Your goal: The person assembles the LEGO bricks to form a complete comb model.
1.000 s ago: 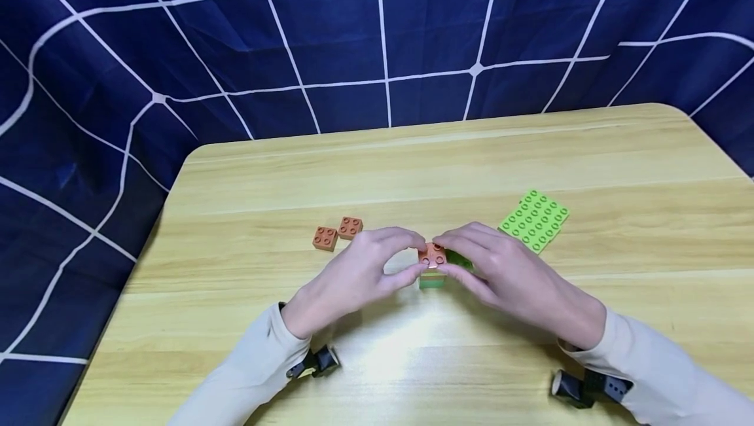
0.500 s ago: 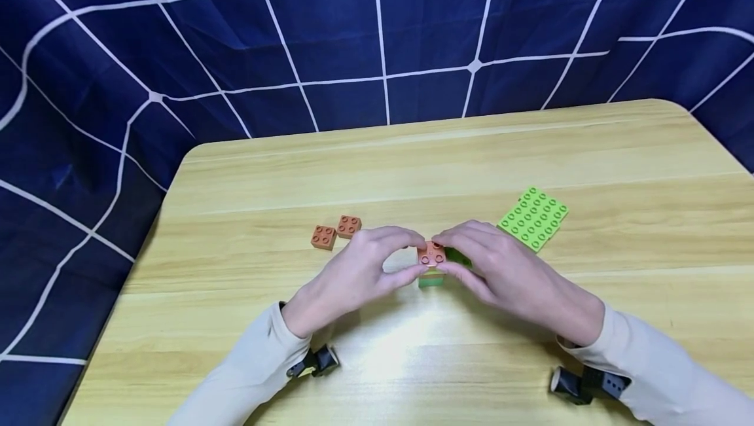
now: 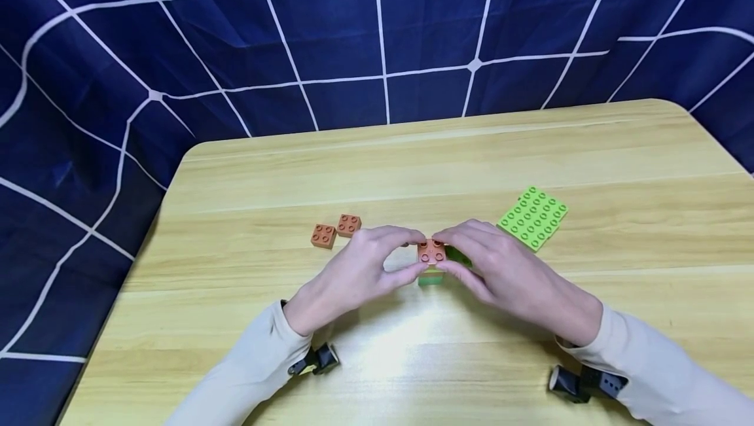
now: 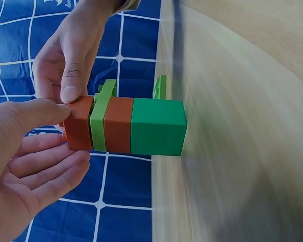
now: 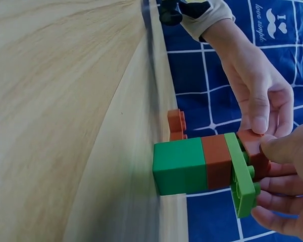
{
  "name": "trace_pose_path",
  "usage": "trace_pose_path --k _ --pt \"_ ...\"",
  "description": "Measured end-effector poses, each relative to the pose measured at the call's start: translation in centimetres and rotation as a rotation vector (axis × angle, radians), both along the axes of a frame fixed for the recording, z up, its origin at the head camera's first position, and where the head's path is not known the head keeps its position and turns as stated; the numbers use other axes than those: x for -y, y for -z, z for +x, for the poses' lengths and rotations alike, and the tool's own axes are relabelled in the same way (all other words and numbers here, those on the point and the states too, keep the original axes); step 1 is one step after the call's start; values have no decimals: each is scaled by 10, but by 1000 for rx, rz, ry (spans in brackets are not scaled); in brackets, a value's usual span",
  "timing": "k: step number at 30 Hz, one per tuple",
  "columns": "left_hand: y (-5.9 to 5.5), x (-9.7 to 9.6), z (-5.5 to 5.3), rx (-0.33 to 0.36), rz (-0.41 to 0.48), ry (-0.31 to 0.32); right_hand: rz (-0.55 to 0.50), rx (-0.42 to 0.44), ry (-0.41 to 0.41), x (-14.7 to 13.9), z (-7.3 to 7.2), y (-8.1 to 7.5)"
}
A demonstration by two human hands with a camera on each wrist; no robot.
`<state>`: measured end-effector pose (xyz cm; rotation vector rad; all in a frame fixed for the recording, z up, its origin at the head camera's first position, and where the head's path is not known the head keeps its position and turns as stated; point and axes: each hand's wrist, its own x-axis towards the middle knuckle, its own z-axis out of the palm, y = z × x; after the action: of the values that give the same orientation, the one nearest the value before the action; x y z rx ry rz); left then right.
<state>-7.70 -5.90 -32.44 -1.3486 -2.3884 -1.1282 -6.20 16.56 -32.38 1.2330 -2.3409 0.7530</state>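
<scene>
A small tower of toy building bricks stands upright on the table in front of me. Its base is a tall dark green block (image 4: 159, 127), topped by an orange brick (image 4: 118, 125) and a thin light green plate (image 5: 244, 189) that juts out to the right. At the top sits another orange brick (image 3: 432, 252) with studs, slightly tilted with a narrow gap over the plate. My left hand (image 3: 368, 262) pinches this top brick between thumb and fingers from the left. From the right, my right hand (image 3: 509, 269) holds the same brick with thumb and fingertips.
Two loose orange bricks, one nearer (image 3: 323, 236) and one farther (image 3: 349, 225), lie left of the tower. A light green studded baseplate (image 3: 533, 218) lies behind my right hand. A dark blue curtain (image 3: 330, 40) with white lines hangs behind the wooden table (image 3: 377, 171).
</scene>
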Motion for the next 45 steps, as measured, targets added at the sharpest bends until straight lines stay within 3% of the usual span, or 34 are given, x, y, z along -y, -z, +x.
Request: trace_pose_path --k 10,25,45 --pt "0 -1 0 -7 -29 7 15 -3 9 0 1 1" --pt "1 -3 3 35 -73 -66 51 -11 59 1 4 0" --pt "0 -3 1 41 -96 -55 55 0 50 -1 2 -2"
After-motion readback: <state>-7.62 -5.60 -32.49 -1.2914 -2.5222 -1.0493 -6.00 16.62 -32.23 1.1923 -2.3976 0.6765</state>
